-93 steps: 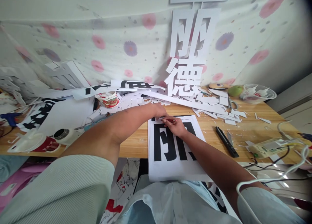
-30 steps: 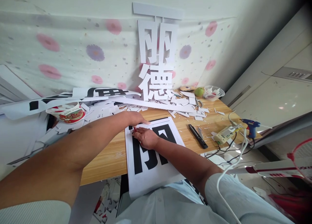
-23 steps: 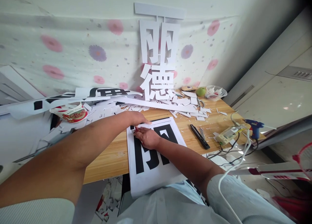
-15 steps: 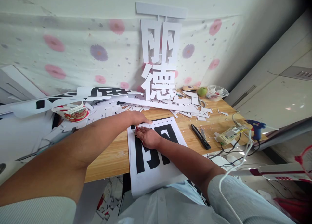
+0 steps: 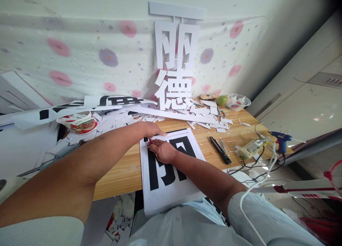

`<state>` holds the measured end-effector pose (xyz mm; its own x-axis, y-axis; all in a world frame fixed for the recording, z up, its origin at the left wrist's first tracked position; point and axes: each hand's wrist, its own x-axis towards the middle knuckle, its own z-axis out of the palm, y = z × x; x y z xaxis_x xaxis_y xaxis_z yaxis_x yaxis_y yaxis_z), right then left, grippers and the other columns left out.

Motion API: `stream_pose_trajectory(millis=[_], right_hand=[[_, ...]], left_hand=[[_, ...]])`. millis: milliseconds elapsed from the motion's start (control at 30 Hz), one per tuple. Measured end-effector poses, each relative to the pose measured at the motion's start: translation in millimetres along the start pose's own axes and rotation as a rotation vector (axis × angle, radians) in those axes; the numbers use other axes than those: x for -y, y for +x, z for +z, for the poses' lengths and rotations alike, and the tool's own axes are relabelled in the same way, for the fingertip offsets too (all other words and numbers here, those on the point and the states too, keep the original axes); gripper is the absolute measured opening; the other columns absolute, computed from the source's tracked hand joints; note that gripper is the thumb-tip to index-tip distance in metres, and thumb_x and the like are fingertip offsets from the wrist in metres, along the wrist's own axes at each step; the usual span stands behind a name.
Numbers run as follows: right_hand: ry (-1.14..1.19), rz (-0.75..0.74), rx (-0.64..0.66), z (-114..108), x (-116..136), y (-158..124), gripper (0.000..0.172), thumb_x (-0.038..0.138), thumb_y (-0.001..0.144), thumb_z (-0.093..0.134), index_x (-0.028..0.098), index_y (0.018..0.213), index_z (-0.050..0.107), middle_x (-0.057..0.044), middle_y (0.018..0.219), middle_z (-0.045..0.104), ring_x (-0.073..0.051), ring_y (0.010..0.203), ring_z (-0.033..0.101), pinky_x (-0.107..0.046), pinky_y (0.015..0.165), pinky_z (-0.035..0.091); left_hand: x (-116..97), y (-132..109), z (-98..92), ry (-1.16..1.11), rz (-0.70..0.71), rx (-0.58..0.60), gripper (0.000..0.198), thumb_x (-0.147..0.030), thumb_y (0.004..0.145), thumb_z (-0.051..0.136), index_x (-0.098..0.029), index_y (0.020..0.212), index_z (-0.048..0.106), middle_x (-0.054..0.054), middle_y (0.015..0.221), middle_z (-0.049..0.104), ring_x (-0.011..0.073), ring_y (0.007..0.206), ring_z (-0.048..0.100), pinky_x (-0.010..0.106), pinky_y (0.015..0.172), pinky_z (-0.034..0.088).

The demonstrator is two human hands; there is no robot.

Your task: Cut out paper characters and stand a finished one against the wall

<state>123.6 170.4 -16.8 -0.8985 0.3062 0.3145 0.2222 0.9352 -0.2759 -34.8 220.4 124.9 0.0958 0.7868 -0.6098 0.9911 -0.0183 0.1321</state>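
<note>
A printed sheet [image 5: 171, 199] with a large black character lies on the wooden table, its front part hanging over the edge toward me. My left hand [image 5: 153, 129] is at the sheet's far left corner, thumb stretched along the top edge; its other fingers are hidden. Just nearer to me, my right hand [image 5: 162, 151] rests low on the printed character [image 5: 153, 176], fingers bent together. A small red sliver [image 5: 150, 141] shows at its fingertips, too little to name. A black utility knife [image 5: 219, 150] lies to the right of the sheet, apart from both hands.
Cut-out white characters [image 5: 175, 91] lean against the wall behind white scraps [image 5: 203, 110]. A noodle bowl [image 5: 80, 124] stands at left. A green fruit [image 5: 221, 100] and a plastic tub [image 5: 239, 102] sit at the back right. A power strip [image 5: 251, 148] and blue glue gun [image 5: 281, 139] trail cords.
</note>
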Motion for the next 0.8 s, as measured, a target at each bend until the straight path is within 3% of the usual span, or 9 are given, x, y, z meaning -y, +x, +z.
stream_pose_trajectory(millis=[367,800], right_hand=[[-0.010,0.006,0.030,0.4,-0.3,0.1,0.043,0.016,0.102,0.060,0.011,0.145,0.066,-0.020,0.154,0.069,-0.031,0.148,0.063,-0.041,0.132,0.040],[0.015,-0.023,-0.030,8.1,-5.9,-1.9,0.044,0.015,0.100,0.063,0.011,0.144,0.067,-0.022,0.153,0.069,-0.031,0.145,0.065,-0.044,0.130,0.042]], left_hand=[[2.6,6.3,1.6,0.011,-0.016,0.000,0.067,-0.087,0.082,0.065,-0.023,0.088,0.085,0.013,0.092,0.083,0.0389,0.100,0.074,0.046,0.104,0.051],[-0.2,1.9,1.6,0.044,-0.010,0.011,0.069,-0.086,0.086,0.062,-0.022,0.092,0.086,0.014,0.092,0.083,0.0388,0.103,0.072,0.045,0.103,0.050]])
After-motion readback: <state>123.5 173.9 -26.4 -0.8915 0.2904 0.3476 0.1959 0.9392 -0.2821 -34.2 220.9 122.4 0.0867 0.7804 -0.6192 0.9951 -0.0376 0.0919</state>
